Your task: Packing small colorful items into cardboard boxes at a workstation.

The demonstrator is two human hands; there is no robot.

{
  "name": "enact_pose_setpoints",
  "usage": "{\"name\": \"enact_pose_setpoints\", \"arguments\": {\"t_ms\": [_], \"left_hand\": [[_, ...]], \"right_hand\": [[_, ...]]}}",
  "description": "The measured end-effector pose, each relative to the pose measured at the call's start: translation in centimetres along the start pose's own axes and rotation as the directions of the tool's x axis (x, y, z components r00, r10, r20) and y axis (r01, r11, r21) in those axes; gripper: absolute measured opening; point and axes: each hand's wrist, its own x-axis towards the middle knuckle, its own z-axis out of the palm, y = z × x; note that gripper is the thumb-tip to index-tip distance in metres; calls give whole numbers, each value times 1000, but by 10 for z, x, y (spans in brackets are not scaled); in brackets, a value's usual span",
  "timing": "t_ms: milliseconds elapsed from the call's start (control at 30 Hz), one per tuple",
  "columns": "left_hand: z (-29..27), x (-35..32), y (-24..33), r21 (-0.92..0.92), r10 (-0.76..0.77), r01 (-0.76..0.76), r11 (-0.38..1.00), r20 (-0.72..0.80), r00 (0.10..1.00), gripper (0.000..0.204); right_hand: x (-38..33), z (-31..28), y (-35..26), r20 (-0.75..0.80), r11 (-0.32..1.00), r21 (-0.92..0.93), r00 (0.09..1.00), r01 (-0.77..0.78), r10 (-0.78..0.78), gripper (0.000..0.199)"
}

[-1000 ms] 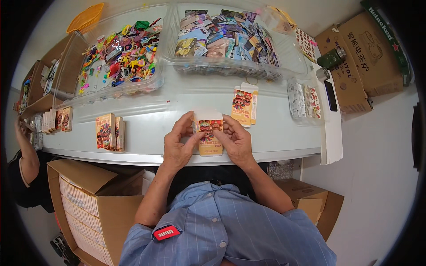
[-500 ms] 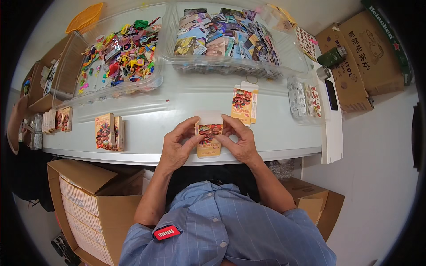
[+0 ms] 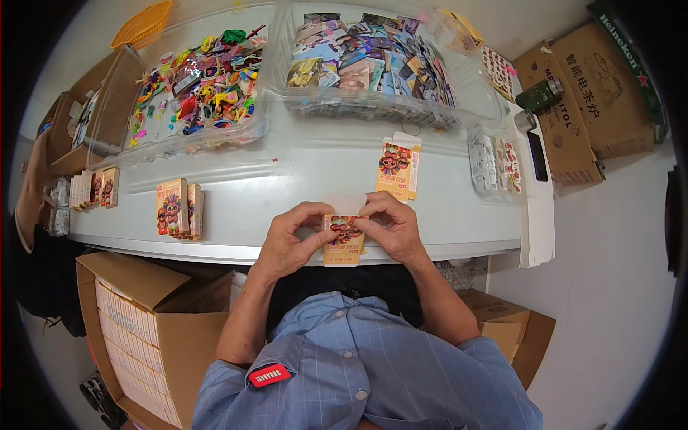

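Note:
Between my hands, at the table's front edge, is a small orange-yellow printed carton [image 3: 342,247] with colourful cartoon figures on its face. My left hand [image 3: 295,231] pinches its left side, thumb on the front. My right hand [image 3: 393,223] grips the right side in the same way, fingers curled near the top. A pale flap shows above the carton's upper edge. Beyond my right hand lie flat, unfolded cartons [image 3: 395,168] of the same print, one over another. Left of my left hand stand several made-up boxes [image 3: 172,209] close together.
A clear tub [image 3: 193,147] of small colourful toys stands at the back left. Another clear tub [image 3: 373,111] holds many cards. A small clear tray [image 3: 494,188] of packets sits at right, beside a phone [image 3: 535,156]. Below left is a cardboard box [image 3: 190,351] of packed boxes; another person's arm [image 3: 32,186] shows far left.
Both hands have moved slightly nearer to me with the carton, which now overhangs the table's front edge more. My fingers have shifted along its upper edge.

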Motion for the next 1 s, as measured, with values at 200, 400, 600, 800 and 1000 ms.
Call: {"name": "enact_pose_setpoints", "arguments": {"t_ms": [200,400,600,800,1000], "left_hand": [[1,0,-12,72,120,-115,991,-74,990,32],[12,1,1,-105,53,-74,992,-188,981,28],[2,4,-3,-43,184,-186,982,-53,982,25],[8,0,7,30,194,-192,981,-115,974,20],[9,-4,21,72,47,-36,997,-148,988,19]], "right_hand": [[3,8,-4,-28,989,150,1000,-7,11,20],[6,5,-9,-13,949,310,998,-48,54,27],[11,-4,-21,118,999,-36,992,41,-37,20],[9,5,-33,72,999,-38,997,-23,25,18],[10,6,-41,73,998,-59,996,-39,43,17]]}}
